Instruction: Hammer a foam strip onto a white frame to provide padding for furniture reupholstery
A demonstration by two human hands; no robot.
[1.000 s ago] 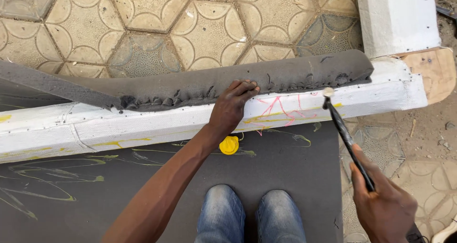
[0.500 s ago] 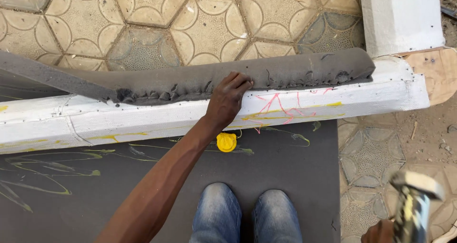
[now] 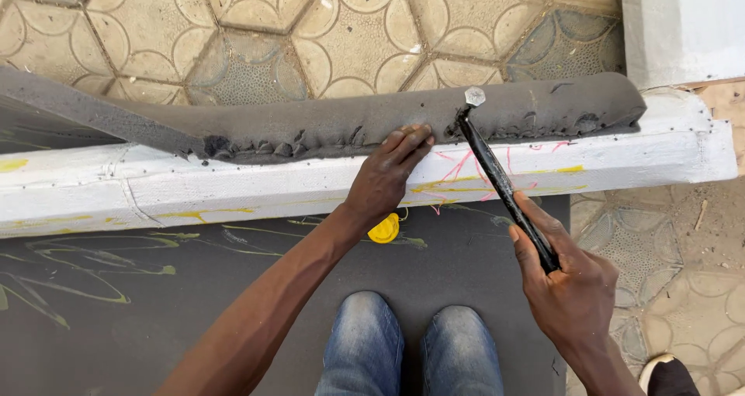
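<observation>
A long white wooden beam [image 3: 233, 183] lies across the view with a grey foam strip [image 3: 326, 121] folded along its top edge. My left hand [image 3: 386, 172] presses its fingertips on the foam's lower edge near the middle. My right hand [image 3: 570, 287] grips the black handle of a small hammer [image 3: 497, 175]. The hammer's head rests on the foam just right of my left fingertips.
A dark grey sheet [image 3: 155, 303] with yellow scribbles lies under the beam, with a small yellow lid [image 3: 384, 229] on it. My knees in blue jeans [image 3: 411, 349] are at the bottom. Patterned paving tiles [image 3: 272, 31] lie beyond; a white panel [image 3: 683, 24] stands top right.
My right hand swung the hammer back toward me, then brought it down onto the foam beside my left fingers. My left hand stayed on the foam edge.
</observation>
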